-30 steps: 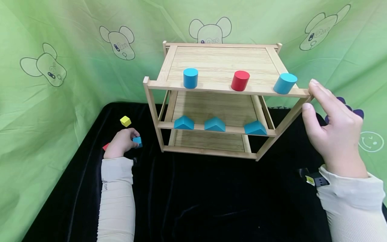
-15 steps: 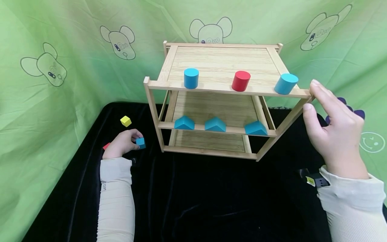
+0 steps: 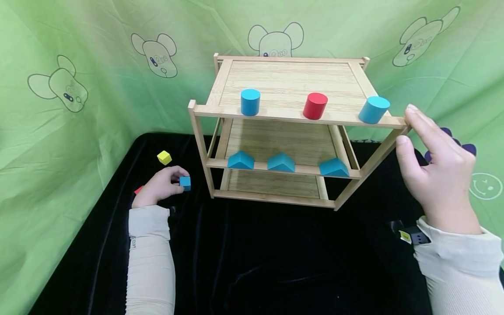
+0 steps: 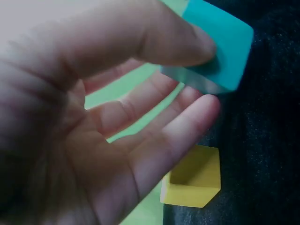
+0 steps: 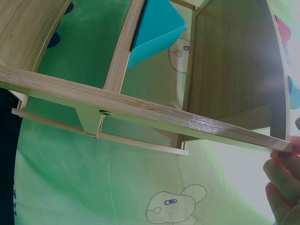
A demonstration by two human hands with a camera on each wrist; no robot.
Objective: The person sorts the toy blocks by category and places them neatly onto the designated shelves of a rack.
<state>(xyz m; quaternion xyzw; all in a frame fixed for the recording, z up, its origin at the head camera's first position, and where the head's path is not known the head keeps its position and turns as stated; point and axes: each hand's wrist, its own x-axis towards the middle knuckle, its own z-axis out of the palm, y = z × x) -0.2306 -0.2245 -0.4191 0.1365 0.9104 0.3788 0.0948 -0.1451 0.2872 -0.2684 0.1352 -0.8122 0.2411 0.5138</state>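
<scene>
My left hand (image 3: pixel 159 183) pinches a blue cube (image 3: pixel 185 183) between thumb and fingers, low over the black cloth and left of the wooden shelf (image 3: pixel 291 78). The left wrist view shows the thumb lying on the cube's face. Just beyond that hand sits a yellow cube (image 3: pixel 164 157); a red block (image 3: pixel 138 190) is mostly hidden behind the wrist. At the shelf's front right corner, my right hand (image 3: pixel 442 175) holds the top of the post with thumb and index finger. Its fingertips meet the post's end in the right wrist view.
Two blue cylinders (image 3: pixel 250 102) and a red cylinder (image 3: pixel 315 106) stand along the shelf's top front rail. Three blue triangular blocks (image 3: pixel 281 162) sit on the middle front rail. Black cloth (image 3: pixel 267 262) spreads in front; a green printed curtain (image 3: pixel 98 26) hangs behind and at the sides.
The blue cube has shifted slightly right in my left fingers' pinch and turned to show another face. My right hand keeps its place on the shelf corner.
</scene>
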